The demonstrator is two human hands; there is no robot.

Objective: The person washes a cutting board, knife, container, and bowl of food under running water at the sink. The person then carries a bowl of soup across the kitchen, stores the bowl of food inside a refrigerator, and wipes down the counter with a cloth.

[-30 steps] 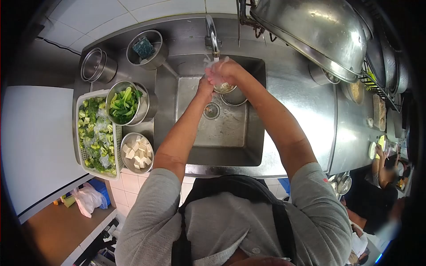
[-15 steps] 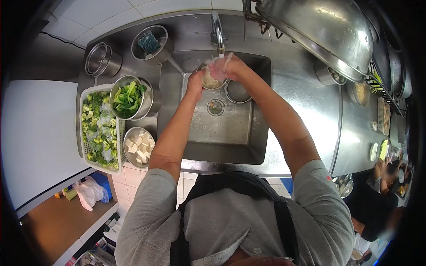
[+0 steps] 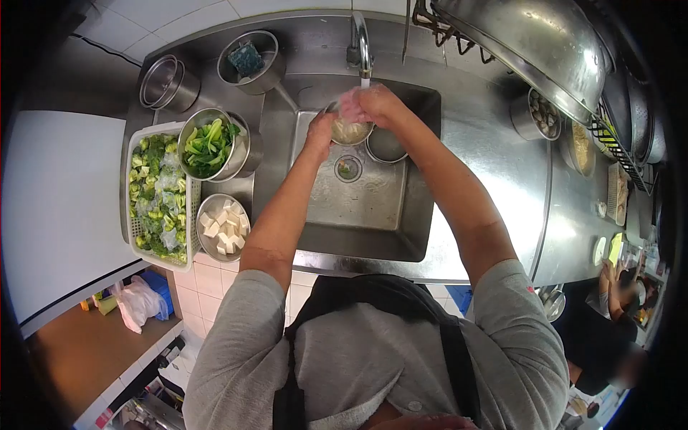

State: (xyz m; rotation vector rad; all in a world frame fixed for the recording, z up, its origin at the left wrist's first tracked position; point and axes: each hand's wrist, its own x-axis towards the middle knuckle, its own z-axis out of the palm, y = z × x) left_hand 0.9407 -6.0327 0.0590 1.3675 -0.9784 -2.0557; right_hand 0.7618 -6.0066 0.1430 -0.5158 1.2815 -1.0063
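Observation:
My left hand [image 3: 320, 135] grips the left rim of a small metal bowl [image 3: 371, 134] in the sink [image 3: 344, 204], under the tap [image 3: 360, 46]. Pale, whitish pieces [image 3: 348, 131] lie in the bowl. Over its far side, my right hand [image 3: 378, 105] is closed around a soft, pinkish mass [image 3: 351, 107]; I cannot tell what it is. Water from the spout falls right at this hand. A second metal bowl [image 3: 387, 147] sits against the first one's right side, partly under my right forearm.
Left of the sink stand a bowl of leafy greens [image 3: 208, 147], a basket of broccoli [image 3: 192, 222], a bowl of white cubes [image 3: 224, 228] and a pot with a blue-green sponge [image 3: 246, 59]. A large metal bowl [image 3: 527, 46] overhangs the right counter. A person [image 3: 598, 333] is at far right.
My right hand has shifted slightly, and the pinkish mass now sits more over the bowl's far side. My left hand keeps its hold on the rim. The whole view has shifted slightly.

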